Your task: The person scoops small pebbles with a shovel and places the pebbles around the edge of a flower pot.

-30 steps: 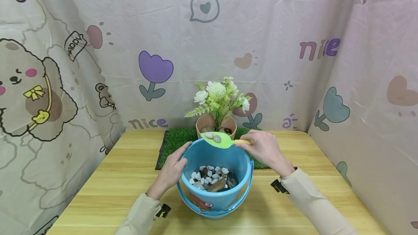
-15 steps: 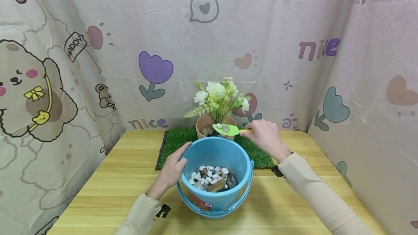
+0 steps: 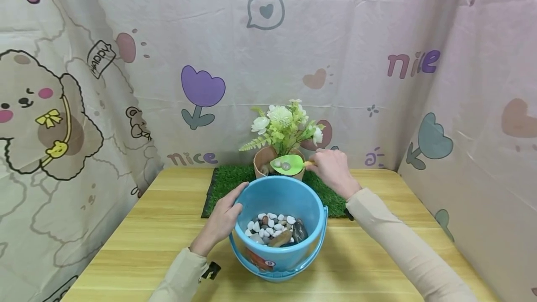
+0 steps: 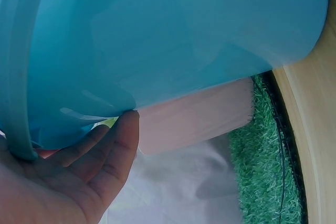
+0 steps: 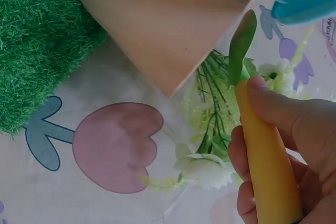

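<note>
My right hand (image 3: 334, 171) grips the yellow handle (image 5: 265, 161) of a small garden trowel with a green blade (image 3: 297, 162). Two pale pebbles (image 3: 286, 166) lie on the blade, which is over the flowerpot (image 3: 262, 156). White flowers (image 3: 279, 114) with green leaves stand in this pot, and stones show inside it. On the left, my left hand (image 3: 222, 218) holds the rim of a blue bucket (image 3: 277, 192), its fingers (image 4: 118, 150) along the outer wall. White pebbles (image 3: 268, 223) and larger dark and brown stones (image 3: 280, 238) lie at the bucket's bottom.
The flowerpot stands on a green artificial grass mat (image 3: 228, 183) behind the bucket, at the back of the wooden table (image 3: 159, 227). A printed cloth (image 3: 235, 59) hangs behind and at both sides. The bucket's blue handle (image 3: 278, 274) hangs down in front.
My right hand has carried the trowel with its pebbles away from above the bucket, back to the flowerpot, and its blade now tilts more. My left hand and the bucket stay put.
</note>
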`<state>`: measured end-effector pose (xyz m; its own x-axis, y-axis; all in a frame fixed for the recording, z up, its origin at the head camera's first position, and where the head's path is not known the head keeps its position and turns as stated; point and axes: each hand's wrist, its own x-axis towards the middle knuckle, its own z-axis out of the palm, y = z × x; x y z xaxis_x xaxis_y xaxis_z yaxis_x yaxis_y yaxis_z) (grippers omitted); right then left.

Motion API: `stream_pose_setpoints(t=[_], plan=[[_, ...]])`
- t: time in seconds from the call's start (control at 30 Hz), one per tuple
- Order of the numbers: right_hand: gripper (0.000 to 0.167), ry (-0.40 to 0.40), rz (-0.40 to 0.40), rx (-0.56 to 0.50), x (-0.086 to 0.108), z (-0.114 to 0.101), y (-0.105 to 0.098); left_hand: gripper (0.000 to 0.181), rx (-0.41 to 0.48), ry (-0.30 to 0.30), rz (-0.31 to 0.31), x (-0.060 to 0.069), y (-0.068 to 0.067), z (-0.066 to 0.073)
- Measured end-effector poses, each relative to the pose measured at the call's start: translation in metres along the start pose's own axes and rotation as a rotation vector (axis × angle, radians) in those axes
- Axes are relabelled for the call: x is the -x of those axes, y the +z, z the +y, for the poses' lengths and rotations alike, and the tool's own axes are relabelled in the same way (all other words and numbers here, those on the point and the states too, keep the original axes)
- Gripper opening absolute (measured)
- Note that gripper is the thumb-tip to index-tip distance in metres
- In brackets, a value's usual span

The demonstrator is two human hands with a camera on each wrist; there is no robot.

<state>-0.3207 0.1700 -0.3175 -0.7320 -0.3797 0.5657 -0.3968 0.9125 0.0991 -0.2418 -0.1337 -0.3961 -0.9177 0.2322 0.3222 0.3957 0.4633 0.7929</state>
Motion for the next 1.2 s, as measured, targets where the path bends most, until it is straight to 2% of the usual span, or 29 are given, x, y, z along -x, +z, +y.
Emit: stream_pose_setpoints(t=[0.23,0.53,0.83,1.0,1.2], plan=[[0.022,0.023,0.037,0.002,-0.002,0.004,0.009,0.060,-0.001,0.008,0.003,0.001,0.000,0.001],[0.020,0.058,0.009,-0.025,-0.002,0.006,0.004,0.060,-0.002,0.002,0.003,0.000,0.000,0.001],[0.018,0.082,0.003,-0.076,0.005,0.009,0.007,0.060,-0.004,0.004,0.002,0.000,0.000,0.002],[0.023,0.098,-0.050,-0.079,0.010,0.009,0.009,0.060,-0.011,0.008,-0.001,0.000,0.000,0.001],[0.026,0.106,-0.165,-0.100,0.019,0.005,0.009,0.061,-0.013,0.004,0.002,-0.001,0.001,0.000]])
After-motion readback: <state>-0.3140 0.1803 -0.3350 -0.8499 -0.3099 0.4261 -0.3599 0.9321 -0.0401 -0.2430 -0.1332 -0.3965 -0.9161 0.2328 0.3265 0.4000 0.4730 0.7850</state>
